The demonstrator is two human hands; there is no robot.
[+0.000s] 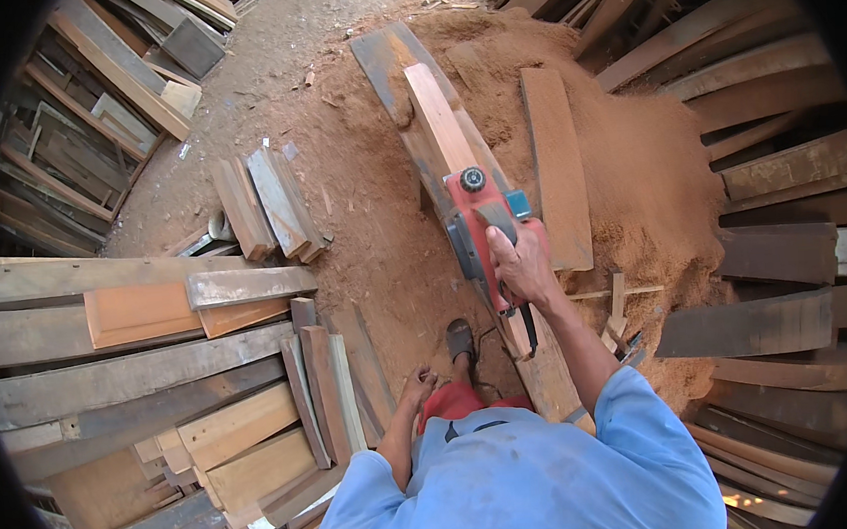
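My right hand (pixel 521 263) grips the handle of a red electric planer (pixel 474 213) with a black knob and teal part. The planer rests on a narrow pale wooden piece (pixel 439 118), which lies lengthwise on a longer, worn plank (pixel 382 58). Down at my left side, by my red shorts, my left hand (pixel 418 386) hangs with loosely closed fingers; whether anything is in them is too small to tell. A sawdust-covered board (pixel 555 159) lies right of the plank. My sandalled foot (pixel 460 340) shows left of it.
Sawdust (pixel 651 183) is heaped at the right. Stacked boards (pixel 775 301) line the right side and more timber (pixel 138 359) fills the lower left. A small bundle of short boards (pixel 265 206) lies on the dirt ground at the left, and leaning wood (pixel 110 61) stands at the upper left.
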